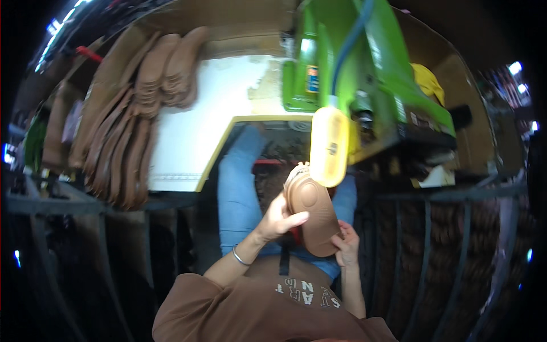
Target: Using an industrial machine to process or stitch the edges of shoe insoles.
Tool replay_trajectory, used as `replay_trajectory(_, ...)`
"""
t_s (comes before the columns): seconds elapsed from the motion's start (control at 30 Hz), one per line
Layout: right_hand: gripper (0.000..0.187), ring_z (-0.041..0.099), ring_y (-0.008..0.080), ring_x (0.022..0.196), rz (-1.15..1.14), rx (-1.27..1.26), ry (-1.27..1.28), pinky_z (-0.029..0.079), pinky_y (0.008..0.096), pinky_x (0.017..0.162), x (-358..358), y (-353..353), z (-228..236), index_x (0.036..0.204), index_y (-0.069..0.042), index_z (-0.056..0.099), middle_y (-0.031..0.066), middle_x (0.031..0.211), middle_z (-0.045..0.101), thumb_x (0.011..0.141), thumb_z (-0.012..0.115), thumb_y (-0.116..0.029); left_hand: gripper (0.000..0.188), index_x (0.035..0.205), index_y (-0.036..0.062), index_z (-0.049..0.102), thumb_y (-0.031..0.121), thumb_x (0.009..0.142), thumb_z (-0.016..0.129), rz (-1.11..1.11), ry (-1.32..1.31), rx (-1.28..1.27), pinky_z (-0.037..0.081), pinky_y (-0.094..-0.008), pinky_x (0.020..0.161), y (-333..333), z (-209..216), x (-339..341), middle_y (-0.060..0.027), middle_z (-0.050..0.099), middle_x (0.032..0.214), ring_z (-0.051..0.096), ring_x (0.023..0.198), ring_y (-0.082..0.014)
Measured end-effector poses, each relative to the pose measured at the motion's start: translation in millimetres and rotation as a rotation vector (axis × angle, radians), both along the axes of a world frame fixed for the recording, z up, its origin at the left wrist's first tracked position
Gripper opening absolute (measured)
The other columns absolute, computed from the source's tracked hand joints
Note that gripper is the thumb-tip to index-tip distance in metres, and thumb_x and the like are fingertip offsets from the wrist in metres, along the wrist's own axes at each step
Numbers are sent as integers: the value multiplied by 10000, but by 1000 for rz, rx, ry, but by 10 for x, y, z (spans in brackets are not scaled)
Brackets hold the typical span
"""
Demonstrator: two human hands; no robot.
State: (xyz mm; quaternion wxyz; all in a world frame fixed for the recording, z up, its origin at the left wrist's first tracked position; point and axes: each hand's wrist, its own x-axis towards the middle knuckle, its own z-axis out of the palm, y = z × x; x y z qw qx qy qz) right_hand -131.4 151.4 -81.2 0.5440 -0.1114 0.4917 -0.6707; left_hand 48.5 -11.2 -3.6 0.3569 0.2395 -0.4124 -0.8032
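Note:
A brown shoe sole [320, 225] is held tilted above my lap, its ridged face with a round raised patch turned up. My left hand [279, 219] grips its left edge, thumb lying on the face. At the lower right end, my right hand [346, 245] pinches the rim between thumb and fingers. A pale, uneven strip shows along the far end of the sole, too small to make out. The lit yellow lamp [329, 149] hangs right beside that far end and overlaps it in the view.
Stacked brown soles [128, 125] lie on the white tabletop [222, 85] at the left. A green machine [393, 68] with a blue cable stands at the right, yellow cloth [427, 82] behind it. Cardboard walls [245, 23] surround the table. Metal racks [444, 251] flank me.

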Motion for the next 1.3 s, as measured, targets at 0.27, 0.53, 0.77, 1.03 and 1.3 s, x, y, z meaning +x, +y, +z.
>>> replay_trajectory(0.27, 540, 567, 159, 1010, 220, 55, 172, 454, 304, 890, 471, 256, -38, 1163, 15, 534, 83, 1096, 608, 673, 762, 16, 287, 1001, -13, 632, 224, 843, 669, -104, -518, -448, 481, -249, 690, -246, 452, -770, -59, 653, 811, 573, 757, -72)
replay_trajectory(0.53, 655, 568, 237, 1056, -38, 31, -60, 452, 353, 927, -111, 594, 157, 1191, 76, 485, 137, 1143, 578, 569, 688, 91, 243, 1011, -35, 616, 128, 837, 663, 35, -215, -253, 483, -240, 732, -71, 144, -599, -61, 660, 905, 593, 796, -100)
replay_trajectory(0.77, 533, 562, 226, 1046, -320, -130, 232, 429, 325, 939, -1031, 141, 646, 1211, 47, 449, 141, 1124, 575, 719, 641, -24, 209, 969, -14, 621, 128, 824, 674, -10, -184, -215, 475, -239, 732, -178, 226, -643, -36, 633, 852, 578, 799, -95)
replay_trajectory(1.03, 358, 568, 216, 1010, -231, -293, 326, 443, 320, 903, -1416, -723, 898, 1151, 25, 461, 130, 1094, 569, 805, 547, -9, 229, 967, -41, 646, 67, 773, 704, 57, -145, -225, 488, -238, 695, -342, 244, -367, -76, 672, 843, 602, 751, -92)
replay_trajectory(1.3, 349, 599, 213, 923, -286, -325, 139, 489, 310, 827, -742, -1047, 772, 1134, 26, 504, 116, 1014, 599, 785, 502, 18, 291, 962, -102, 620, 63, 729, 679, 158, -219, -106, 502, -255, 726, -573, 309, 213, -124, 674, 883, 636, 796, -139)
